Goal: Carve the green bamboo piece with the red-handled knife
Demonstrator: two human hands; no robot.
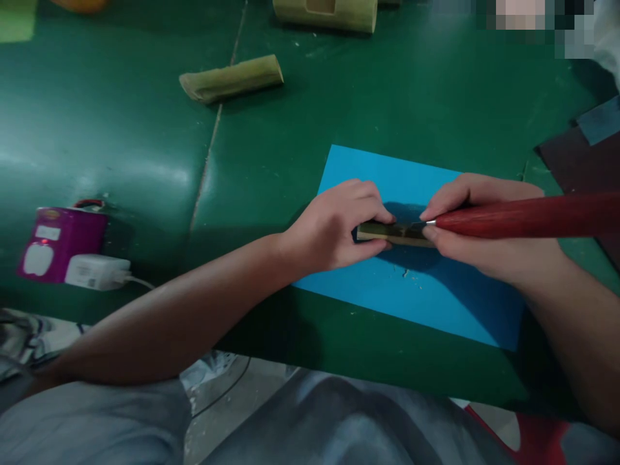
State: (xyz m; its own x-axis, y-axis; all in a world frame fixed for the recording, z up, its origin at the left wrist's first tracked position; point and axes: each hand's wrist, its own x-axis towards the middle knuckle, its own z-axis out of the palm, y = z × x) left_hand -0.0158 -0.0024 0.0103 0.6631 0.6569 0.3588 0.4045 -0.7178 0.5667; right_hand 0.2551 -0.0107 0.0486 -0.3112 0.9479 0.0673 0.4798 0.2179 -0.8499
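Observation:
My left hand (pixel 346 223) pinches a narrow strip of bamboo (pixel 375 232) between thumb and fingers, over a blue sheet (pixel 407 310). My right hand (pixel 489 226) is closed around a carving knife with a thick red handle (pixel 523 216) and a bright metal collar. The tool's tip points left at the strip's upper face; the exact contact is too dark to tell. Small pale shavings (pixel 409 276) lie on the sheet just below the strip.
A cut bamboo piece (pixel 232 79) lies farther back on the green table (pixel 145 129). Behind it is a thicker bamboo tube (pixel 329 16) with a notch. At left stands a purple power socket box (pixel 68 242) with a white charger (pixel 97 271). Dark flat material (pixel 581 155) lies at right.

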